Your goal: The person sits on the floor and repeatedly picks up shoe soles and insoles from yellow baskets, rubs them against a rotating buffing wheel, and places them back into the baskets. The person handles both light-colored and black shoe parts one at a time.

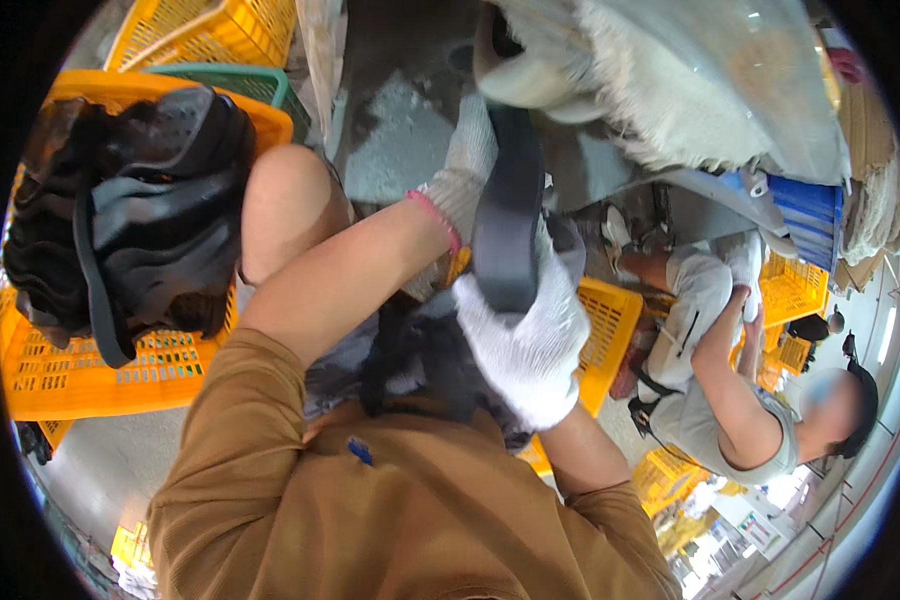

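Note:
In front of me, a long black shoe sole [508, 215] is held upright, its far end just under the lip of a pale machine hood [530, 80]. My right hand [530, 350], in a white knit glove, grips its near end, the thumb lying along the side. My left hand [473, 145], also gloved, is at the far end with its fingers mostly hidden behind the sole. Dark pieces [420, 350] lie in my lap, their shape hard to make out. A heap of black foam footwear [160, 200] fills the orange basket [150, 390] on my left.
White fluffy material [660, 90] hangs under the hood. An orange crate [605, 330] stands beside my right arm, and a blue bin [808, 220] farther right. A person [750, 410] sits at the right. More crates [215, 35] stand at the far left.

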{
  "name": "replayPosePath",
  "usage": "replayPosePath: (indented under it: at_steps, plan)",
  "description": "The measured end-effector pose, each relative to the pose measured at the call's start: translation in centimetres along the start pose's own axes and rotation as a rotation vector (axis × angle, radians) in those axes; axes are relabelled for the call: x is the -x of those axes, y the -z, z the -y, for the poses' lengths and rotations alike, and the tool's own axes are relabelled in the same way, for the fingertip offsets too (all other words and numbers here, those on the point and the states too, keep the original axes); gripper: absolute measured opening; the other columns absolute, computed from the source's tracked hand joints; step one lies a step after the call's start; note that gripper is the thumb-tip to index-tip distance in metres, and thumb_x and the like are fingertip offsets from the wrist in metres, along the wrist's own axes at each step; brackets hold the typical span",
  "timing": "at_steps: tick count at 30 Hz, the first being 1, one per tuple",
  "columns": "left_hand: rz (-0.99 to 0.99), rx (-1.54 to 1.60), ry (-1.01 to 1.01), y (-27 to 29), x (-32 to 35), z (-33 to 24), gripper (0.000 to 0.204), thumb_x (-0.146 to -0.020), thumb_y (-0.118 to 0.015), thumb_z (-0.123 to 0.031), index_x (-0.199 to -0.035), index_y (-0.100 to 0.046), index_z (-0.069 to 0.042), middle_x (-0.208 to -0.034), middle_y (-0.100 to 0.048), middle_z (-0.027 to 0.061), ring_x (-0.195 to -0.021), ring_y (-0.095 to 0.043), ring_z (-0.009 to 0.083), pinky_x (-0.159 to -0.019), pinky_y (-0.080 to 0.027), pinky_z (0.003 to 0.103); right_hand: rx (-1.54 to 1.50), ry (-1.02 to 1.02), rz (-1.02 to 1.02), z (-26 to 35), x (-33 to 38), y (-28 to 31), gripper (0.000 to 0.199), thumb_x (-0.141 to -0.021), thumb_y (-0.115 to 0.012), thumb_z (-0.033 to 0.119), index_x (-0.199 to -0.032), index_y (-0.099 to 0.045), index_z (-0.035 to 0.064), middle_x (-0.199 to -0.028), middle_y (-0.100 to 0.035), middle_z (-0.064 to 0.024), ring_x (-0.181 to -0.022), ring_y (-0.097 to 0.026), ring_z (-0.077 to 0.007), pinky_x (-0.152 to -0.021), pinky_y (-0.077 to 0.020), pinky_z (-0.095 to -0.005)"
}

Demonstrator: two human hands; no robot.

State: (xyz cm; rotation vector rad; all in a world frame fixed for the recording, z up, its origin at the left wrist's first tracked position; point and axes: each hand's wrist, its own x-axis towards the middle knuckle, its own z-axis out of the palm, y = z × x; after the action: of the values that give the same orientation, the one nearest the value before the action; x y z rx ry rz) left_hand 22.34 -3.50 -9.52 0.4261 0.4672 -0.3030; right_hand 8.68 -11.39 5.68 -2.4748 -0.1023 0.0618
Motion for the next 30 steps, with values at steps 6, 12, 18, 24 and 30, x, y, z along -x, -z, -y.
replayPosePath:
  at_steps: [6, 12, 18, 24, 30]
  plan:
    - [0.348, 0.303, -0.181, 0.6, -0.8, -0.1, 0.065, -0.114, -0.036, -0.057, -0.147, -0.056, -0.004, -0.143, -0.067, 0.015, -0.133, -0.063, 0.0276, -0.118, -0.047, 0.04, 0.269, 0.395, -0.287, -4.9, -9.4, -2.5, 0.033, -0.085, -0.088, 0.034, -0.103, -0.08, 0.0069, -0.093, -0.078, -0.0153, -0.083, -0.077, -0.0342, -0.07, -0.0614, -0.0407]
    - [0.006, 0.151, -0.052, 1.4, -0.4, 2.4, 0.07, -0.112, -0.037, -0.064, -0.143, -0.061, -0.006, -0.135, -0.069, 0.0163, -0.121, -0.067, 0.0301, -0.105, -0.056, 0.043, -0.006, 0.1, 0.108, -1.1, -6.1, 0.5, 0.077, -0.078, -0.093, 0.041, -0.141, -0.068, 0.0045, -0.125, -0.076, -0.0186, -0.11, -0.077, -0.0317, -0.096, -0.0587, -0.0406]
    - [0.048, 0.048, 0.08, -2.2, 2.4, -5.2, 0.046, -0.112, -0.04, -0.037, -0.135, -0.066, -0.006, -0.122, -0.072, 0.0131, -0.111, -0.069, 0.0264, -0.103, -0.056, 0.036, -0.307, -0.021, 0.398, -1.5, -8.2, 0.2, 0.072, -0.081, -0.086, 0.029, -0.138, -0.062, -0.0061, -0.11, -0.076, -0.0243, -0.104, -0.074, -0.034, -0.094, -0.0566, -0.0449]
    - [0.209, -1.197, -0.717, 1.0, 16.3, -10.1, 0.04, -0.095, -0.078, -0.025, -0.128, -0.074, -0.002, -0.113, -0.075, 0.0183, -0.113, -0.069, 0.036, -0.099, -0.056, 0.045, -0.212, -0.165, 0.175, -6.9, 4.3, 3.7, 0.095, -0.079, -0.068, 0.004, -0.166, -0.034, -0.0068, -0.157, -0.057, -0.0198, -0.144, -0.055, -0.0284, -0.122, -0.038, -0.0372]
    - [-0.413, -2.385, -1.234, 13.5, 18.0, -25.7, 0.048, -0.085, -0.084, -0.043, -0.112, -0.075, -0.004, -0.103, -0.075, 0.0138, -0.094, -0.071, 0.0338, -0.08, -0.055, 0.049, 0.354, -0.462, 0.167, -20.4, 13.7, 3.8, 0.077, -0.087, -0.069, 0.011, -0.161, -0.048, -0.0004, -0.161, -0.054, -0.0254, -0.149, -0.051, -0.0412, -0.125, -0.0382, -0.0448]
